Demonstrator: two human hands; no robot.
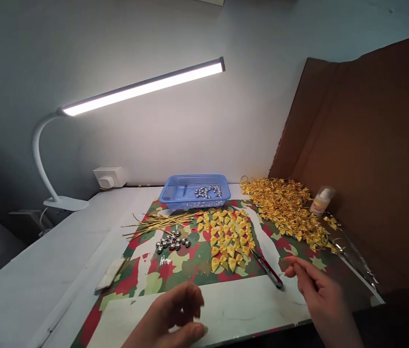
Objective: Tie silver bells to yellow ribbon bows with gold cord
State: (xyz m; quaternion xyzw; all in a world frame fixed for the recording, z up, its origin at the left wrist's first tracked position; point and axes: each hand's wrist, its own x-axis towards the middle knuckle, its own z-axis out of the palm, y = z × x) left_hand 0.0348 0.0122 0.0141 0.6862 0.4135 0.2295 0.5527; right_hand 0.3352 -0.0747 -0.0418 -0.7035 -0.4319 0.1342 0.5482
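Note:
My left hand (175,316) hovers low over the near edge of the patterned mat (190,270), fingers curled loosely together with nothing seen in them. My right hand (318,292) is to the right, fingers bent with the fingertips close to the tip of a dark pair of tweezers (267,268) lying on the mat. Rows of yellow ribbon bows (226,237) lie just beyond the hands. A cluster of small silver bells (171,240) sits left of the bows, and a bundle of gold wire ties (157,223) lies behind the bells.
A blue plastic basket (194,191) with silver bells stands at the back. A heap of finished gold bows (287,208) and a small glue bottle (322,200) lie back right, beside a cardboard wall (363,145). A white desk lamp (142,87) arches over from the left.

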